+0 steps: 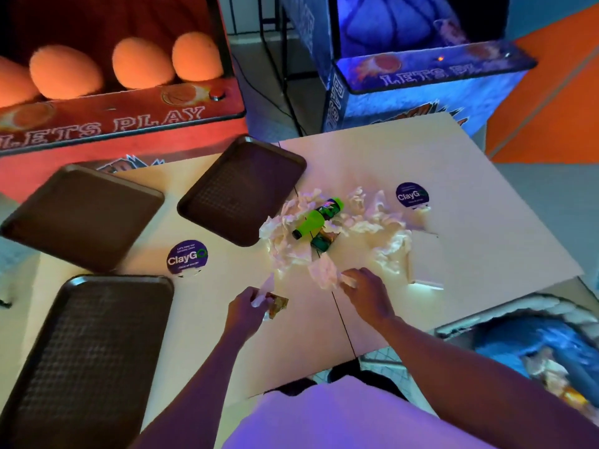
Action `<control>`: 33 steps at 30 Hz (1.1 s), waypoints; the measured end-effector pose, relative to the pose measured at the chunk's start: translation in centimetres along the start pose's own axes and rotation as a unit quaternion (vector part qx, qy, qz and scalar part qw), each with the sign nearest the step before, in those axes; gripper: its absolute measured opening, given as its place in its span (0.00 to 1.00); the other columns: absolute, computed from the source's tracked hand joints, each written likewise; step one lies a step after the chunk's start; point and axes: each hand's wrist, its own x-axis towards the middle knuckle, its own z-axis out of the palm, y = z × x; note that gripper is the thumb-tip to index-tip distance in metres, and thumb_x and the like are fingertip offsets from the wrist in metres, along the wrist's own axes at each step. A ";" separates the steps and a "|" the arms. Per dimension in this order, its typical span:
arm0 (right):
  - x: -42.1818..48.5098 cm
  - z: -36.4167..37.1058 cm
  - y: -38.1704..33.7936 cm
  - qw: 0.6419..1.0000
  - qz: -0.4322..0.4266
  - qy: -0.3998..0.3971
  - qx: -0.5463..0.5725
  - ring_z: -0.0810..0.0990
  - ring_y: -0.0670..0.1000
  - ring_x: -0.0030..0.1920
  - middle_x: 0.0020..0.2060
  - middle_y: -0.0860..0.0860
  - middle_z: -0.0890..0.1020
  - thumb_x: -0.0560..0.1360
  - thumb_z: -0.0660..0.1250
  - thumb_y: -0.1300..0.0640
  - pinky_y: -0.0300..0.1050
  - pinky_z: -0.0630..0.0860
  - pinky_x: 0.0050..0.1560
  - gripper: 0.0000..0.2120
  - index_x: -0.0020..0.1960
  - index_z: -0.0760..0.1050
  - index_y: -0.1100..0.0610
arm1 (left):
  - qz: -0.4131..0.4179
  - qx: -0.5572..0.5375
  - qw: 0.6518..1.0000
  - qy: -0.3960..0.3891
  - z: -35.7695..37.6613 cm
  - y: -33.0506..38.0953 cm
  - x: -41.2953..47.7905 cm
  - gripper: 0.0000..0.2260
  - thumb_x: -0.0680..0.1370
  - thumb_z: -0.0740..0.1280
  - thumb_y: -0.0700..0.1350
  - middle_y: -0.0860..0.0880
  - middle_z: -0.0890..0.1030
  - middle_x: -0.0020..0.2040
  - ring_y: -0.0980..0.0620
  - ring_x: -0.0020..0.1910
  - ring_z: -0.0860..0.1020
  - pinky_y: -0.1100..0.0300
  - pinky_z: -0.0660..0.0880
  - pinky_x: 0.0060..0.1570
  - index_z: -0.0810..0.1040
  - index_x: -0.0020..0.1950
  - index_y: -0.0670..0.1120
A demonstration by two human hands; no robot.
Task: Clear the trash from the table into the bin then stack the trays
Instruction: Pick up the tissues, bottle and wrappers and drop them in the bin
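My left hand [248,307] is closed on a white tissue and a small brown wrapper [278,306] near the table's front. My right hand [364,291] pinches a crumpled white tissue [325,273] just right of it. Beyond lies a heap of crumpled tissues [366,222] with a green soda bottle [319,217] on its side on top. Three dark brown trays lie apart on the left: one at the back middle [243,189], one at the far left [81,215], one at the front left [94,348]. The bin [551,345], lined in blue and holding trash, stands at the lower right.
Two round purple stickers [187,257] [412,195] sit on the cream table [486,238]. A red arcade basketball machine [113,92] and a blue one [421,76] stand behind the table. A seam line runs down the tabletop's middle.
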 end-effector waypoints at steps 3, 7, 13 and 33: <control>-1.8 -1.1 1.1 0.999 0.029 0.028 -0.005 0.83 0.54 0.44 0.48 0.51 0.83 0.72 0.76 0.51 0.46 0.79 0.43 0.13 0.56 0.82 0.49 | 0.030 0.016 0.999 -0.031 1.4 1.3 1.3 0.10 0.78 0.74 0.49 0.47 0.84 0.44 0.44 0.45 0.80 0.55 0.72 0.41 0.81 0.52 0.43; -4.0 -3.2 3.6 0.994 0.082 0.074 -0.002 0.83 0.53 0.45 0.48 0.49 0.84 0.72 0.75 0.52 0.45 0.77 0.44 0.13 0.56 0.80 0.48 | 0.070 0.029 0.995 -0.064 3.7 3.8 2.1 0.11 0.78 0.74 0.49 0.44 0.84 0.47 0.42 0.47 0.80 0.52 0.75 0.45 0.81 0.53 0.43; -7.4 -6.2 8.7 0.974 0.160 0.161 0.007 0.82 0.55 0.44 0.50 0.53 0.80 0.72 0.76 0.56 0.45 0.78 0.44 0.12 0.55 0.81 0.55 | 0.118 0.070 0.986 -0.097 7.8 8.5 2.0 0.10 0.77 0.74 0.48 0.47 0.84 0.47 0.45 0.47 0.80 0.55 0.72 0.43 0.82 0.54 0.44; -20.7 -19.9 37.2 0.874 0.419 0.241 0.052 0.79 0.58 0.55 0.54 0.55 0.79 0.75 0.71 0.52 0.50 0.75 0.54 0.14 0.59 0.78 0.55 | 0.298 0.234 0.890 -0.253 41.4 31.3 -10.5 0.13 0.77 0.75 0.53 0.47 0.83 0.43 0.43 0.46 0.81 0.57 0.69 0.42 0.80 0.50 0.45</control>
